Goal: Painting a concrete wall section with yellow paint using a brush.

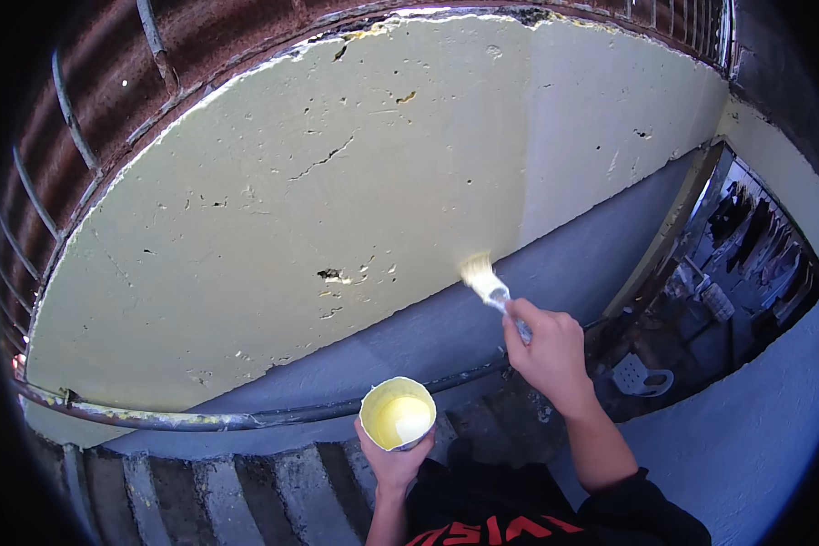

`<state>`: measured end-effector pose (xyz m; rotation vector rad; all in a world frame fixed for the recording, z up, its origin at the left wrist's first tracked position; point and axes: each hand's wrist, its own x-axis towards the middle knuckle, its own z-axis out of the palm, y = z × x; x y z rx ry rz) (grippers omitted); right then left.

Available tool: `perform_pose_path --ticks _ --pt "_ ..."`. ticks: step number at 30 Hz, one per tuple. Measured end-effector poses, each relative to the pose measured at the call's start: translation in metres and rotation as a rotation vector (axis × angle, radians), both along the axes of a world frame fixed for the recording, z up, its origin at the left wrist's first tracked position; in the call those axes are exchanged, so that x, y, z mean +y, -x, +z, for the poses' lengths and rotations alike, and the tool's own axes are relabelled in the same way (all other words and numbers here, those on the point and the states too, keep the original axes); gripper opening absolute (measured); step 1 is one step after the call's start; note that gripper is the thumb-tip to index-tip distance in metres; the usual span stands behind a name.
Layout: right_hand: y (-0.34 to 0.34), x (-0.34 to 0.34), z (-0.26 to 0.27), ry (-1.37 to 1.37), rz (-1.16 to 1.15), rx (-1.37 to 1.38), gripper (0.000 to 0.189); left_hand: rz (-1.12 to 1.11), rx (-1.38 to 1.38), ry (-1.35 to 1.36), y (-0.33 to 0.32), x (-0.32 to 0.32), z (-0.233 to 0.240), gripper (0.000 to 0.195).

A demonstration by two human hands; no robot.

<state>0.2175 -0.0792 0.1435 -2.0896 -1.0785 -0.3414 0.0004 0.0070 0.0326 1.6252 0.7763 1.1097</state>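
Note:
In my left hand [397,464] is an open tub [375,437] of pale yellow paint [401,418], held upright in front of my body. My right hand [546,348] grips the handle of a flat paintbrush [486,281], its pale bristles up against the wall [382,191]. The brush meets the wall's yellowish upper part, just above the slanting line where the blue-grey lower band [539,266] begins. Small pits, chips and a crack [324,158] mark the yellowish surface.
A pipe handrail [239,421] runs along the wall above concrete stairs [300,478]. Metal bars [72,112] line the wall's top edge. Through an opening on the right, a white plastic chair [640,375] and hanging clothes [757,232] are visible.

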Motion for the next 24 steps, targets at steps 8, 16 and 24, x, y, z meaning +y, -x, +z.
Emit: perform_pose_path --ticks 8,16,24 --pt "-0.005 -0.007 0.056 0.061 0.088 0.081 0.012 0.038 -0.044 -0.027 0.001 -0.002 0.0 0.084" --pt "-0.002 0.009 0.156 -0.295 0.079 -0.069 0.012 0.055 -0.054 -0.036 0.009 -0.005 -0.007 0.087" --pt "0.004 0.026 0.173 -0.627 0.192 -0.199 0.012 0.05 -0.079 -0.022 0.015 -0.006 -0.009 0.088"
